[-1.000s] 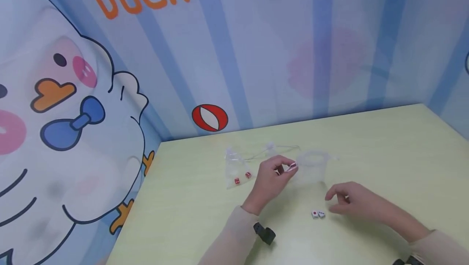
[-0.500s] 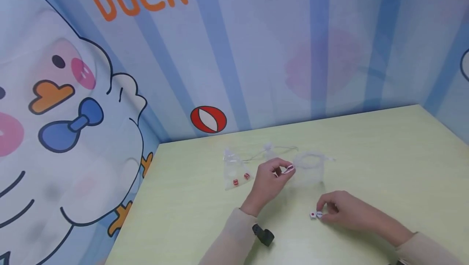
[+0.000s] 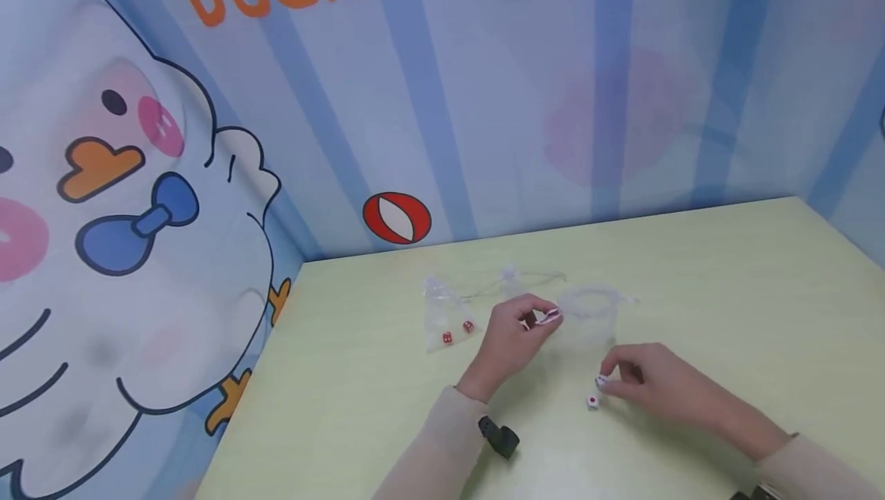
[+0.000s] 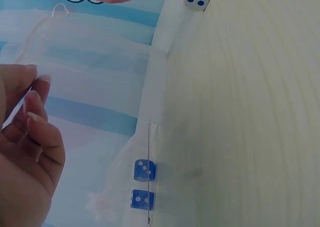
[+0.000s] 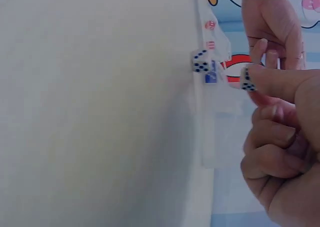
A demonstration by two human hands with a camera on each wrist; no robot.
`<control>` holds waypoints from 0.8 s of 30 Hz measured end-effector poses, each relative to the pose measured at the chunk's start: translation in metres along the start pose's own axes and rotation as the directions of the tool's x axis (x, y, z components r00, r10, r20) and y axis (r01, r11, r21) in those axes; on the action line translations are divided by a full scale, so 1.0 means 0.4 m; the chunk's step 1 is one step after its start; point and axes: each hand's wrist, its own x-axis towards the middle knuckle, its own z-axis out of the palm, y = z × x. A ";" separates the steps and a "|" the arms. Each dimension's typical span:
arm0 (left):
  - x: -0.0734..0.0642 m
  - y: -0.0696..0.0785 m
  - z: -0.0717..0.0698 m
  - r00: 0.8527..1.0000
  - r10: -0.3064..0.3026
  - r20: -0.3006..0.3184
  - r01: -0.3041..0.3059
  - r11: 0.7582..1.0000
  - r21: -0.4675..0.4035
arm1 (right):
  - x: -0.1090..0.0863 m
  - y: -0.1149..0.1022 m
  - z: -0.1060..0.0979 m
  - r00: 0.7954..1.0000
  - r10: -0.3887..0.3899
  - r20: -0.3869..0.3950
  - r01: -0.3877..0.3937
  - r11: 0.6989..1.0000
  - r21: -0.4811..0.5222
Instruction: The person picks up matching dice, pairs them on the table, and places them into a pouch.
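Note:
Near the front of the table, my right hand (image 3: 667,381) pinches a white die (image 3: 601,381) between thumb and fingertips, just above a second white die (image 3: 592,402) resting on the tabletop. My left hand (image 3: 510,337) grips the upper edge of a sheer white drawstring pouch (image 3: 600,327), which stands with its mouth spread. In the left wrist view, a pair of blue dice (image 4: 144,171) sits low behind that pouch, in another sheer pouch; the left hand hides them from the head view.
A sheer pouch (image 3: 442,304) with two red dice (image 3: 447,337) lies to the left of my left hand. Behind the hand, a thin drawstring (image 3: 546,276) trails over the pale yellow-green table (image 3: 359,377). A printed duck curtain (image 3: 498,100) borders the back and left.
My right hand has come left to the two white dice, taken one and raised it off the table. The left hand stays on the pouch edge.

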 end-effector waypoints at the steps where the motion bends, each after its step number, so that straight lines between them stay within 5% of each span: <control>1: 0.003 0.001 -0.002 1.000 0.006 -0.001 -0.006 1.000 0.008 | 0.002 -0.009 -0.009 0.999 -0.011 -0.034 0.011 1.000 0.000; 5: 0.008 0.004 -0.005 1.000 0.006 0.010 -0.006 1.000 0.015 | 0.004 -0.047 -0.046 0.981 -0.072 -0.180 0.075 0.997 0.010; 9: 0.007 0.003 -0.010 1.000 -0.010 0.018 0.010 1.000 0.012 | 0.015 -0.078 -0.079 0.937 -0.140 -0.320 0.147 0.989 -0.003; 13: 0.005 -0.001 -0.012 1.000 -0.028 0.012 0.028 1.000 0.011 | 0.037 -0.096 -0.108 0.907 -0.170 -0.386 0.167 0.985 -0.041; 24: 0.009 -0.002 -0.007 1.000 -0.025 0.019 0.024 1.000 0.009 | 0.078 -0.100 -0.142 0.914 -0.084 -0.396 0.061 0.996 -0.070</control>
